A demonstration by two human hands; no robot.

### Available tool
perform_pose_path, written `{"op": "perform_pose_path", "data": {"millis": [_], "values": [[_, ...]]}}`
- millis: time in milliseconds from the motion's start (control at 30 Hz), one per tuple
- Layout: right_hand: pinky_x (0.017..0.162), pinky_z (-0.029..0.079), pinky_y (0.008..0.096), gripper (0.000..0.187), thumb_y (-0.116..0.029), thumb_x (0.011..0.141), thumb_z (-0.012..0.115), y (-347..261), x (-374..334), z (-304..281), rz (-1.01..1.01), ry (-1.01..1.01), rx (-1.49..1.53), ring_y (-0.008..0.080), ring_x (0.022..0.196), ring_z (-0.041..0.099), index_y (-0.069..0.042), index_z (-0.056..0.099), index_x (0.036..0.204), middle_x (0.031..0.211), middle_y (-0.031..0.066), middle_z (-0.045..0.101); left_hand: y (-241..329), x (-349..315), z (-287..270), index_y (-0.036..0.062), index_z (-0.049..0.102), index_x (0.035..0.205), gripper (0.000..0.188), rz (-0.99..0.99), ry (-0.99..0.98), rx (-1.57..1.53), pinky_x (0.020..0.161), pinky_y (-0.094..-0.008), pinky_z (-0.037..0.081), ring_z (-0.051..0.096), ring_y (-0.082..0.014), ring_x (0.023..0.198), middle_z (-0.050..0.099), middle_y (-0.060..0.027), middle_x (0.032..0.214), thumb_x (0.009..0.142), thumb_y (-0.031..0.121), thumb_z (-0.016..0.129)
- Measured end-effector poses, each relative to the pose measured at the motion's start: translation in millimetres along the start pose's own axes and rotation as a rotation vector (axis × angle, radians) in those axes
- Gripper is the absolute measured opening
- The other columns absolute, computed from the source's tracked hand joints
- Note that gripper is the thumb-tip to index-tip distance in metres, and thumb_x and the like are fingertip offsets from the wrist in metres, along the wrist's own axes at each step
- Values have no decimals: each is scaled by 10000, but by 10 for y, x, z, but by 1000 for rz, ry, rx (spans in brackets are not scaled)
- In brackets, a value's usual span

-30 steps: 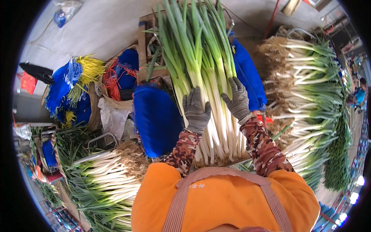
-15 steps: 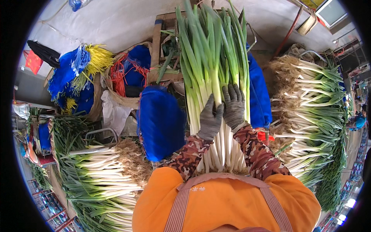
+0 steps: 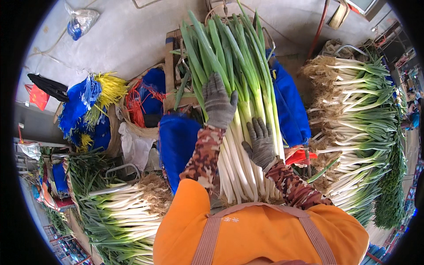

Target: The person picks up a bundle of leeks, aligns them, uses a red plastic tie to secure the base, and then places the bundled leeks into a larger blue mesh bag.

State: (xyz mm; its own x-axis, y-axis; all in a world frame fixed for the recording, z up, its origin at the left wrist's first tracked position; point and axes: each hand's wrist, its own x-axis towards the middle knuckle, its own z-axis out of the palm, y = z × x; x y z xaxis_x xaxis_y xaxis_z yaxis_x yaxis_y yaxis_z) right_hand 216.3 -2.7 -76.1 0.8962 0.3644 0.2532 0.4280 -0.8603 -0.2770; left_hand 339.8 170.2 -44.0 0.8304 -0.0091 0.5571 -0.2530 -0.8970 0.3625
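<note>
A bundle of leeks (image 3: pixel 240 128) lies in front of me, white stalks and roots toward my body, green leaves pointing away. My left hand (image 3: pixel 217 100), in a grey glove, rests with fingers stretched out on the left side of the bundle, where the leaves start. Lower and to the right, my right hand (image 3: pixel 259 143), gloved the same way, lies flat with spread fingers on the pale stalks. Neither hand is wrapped around a stalk. Blue cloth (image 3: pixel 289 104) shows along the bundle's right side.
Piles of leeks stand to my right (image 3: pixel 349 128) and to my left (image 3: pixel 128 212). A blue padded cover (image 3: pixel 176 139) is left of the bundle. Sacks with red strings (image 3: pixel 137 99) and yellow strings (image 3: pixel 110 88) sit farther left. A wooden frame (image 3: pixel 170 73) rises behind.
My left hand has moved away from me, up to the leaves, and its fingers have straightened. My right hand has slid slightly toward me along the stalks. The view has shifted a little.
</note>
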Motion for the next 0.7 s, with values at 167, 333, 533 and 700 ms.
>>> {"op": "perform_pose_path", "data": {"millis": [167, 333, 533, 700], "values": [[1160, 165, 563, 752, -440, 822, 658, 68, 21, -62, 71, -83, -32, 385, 1428, 249, -30, 430, 1410, 1491, 227, 344, -37, 164, 369, 3, 364, 1451, 721, 57, -116, 180, 1165, -543, 149, 329, -332, 1397, 387, -181, 1490, 900, 432, 544], [1128, 197, 599, 888, -468, 737, 748, 208, 726, -387, 104, 113, 2, 391, 1411, 273, -53, 390, 1436, 1485, 241, 339, -108, 50, 195, 79, 374, 1475, 741, 11, -81, 280, 1133, -612, 132, 293, -356, 1415, 366, -167, 1508, 892, 506, 539], [1158, 134, 590, 933, -658, 824, 560, 385, 1111, 71, 106, 28, -165, 379, 1451, 208, -55, 313, 1491, 1518, 252, 303, -114, 77, 372, 217, 415, 1468, 613, 42, -103, 237, 1139, -604, 147, 365, -353, 1378, 386, -165, 1494, 932, 508, 483], [1151, 155, 575, 864, -591, 857, 578, 505, 929, 82, 35, 154, -45, 401, 1430, 236, -53, 323, 1482, 1508, 251, 314, -316, -175, 366, 56, 387, 1455, 690, 5, 128, -72, 1149, -553, 186, 380, -406, 1336, 417, -230, 1446, 946, 511, 489]]}}
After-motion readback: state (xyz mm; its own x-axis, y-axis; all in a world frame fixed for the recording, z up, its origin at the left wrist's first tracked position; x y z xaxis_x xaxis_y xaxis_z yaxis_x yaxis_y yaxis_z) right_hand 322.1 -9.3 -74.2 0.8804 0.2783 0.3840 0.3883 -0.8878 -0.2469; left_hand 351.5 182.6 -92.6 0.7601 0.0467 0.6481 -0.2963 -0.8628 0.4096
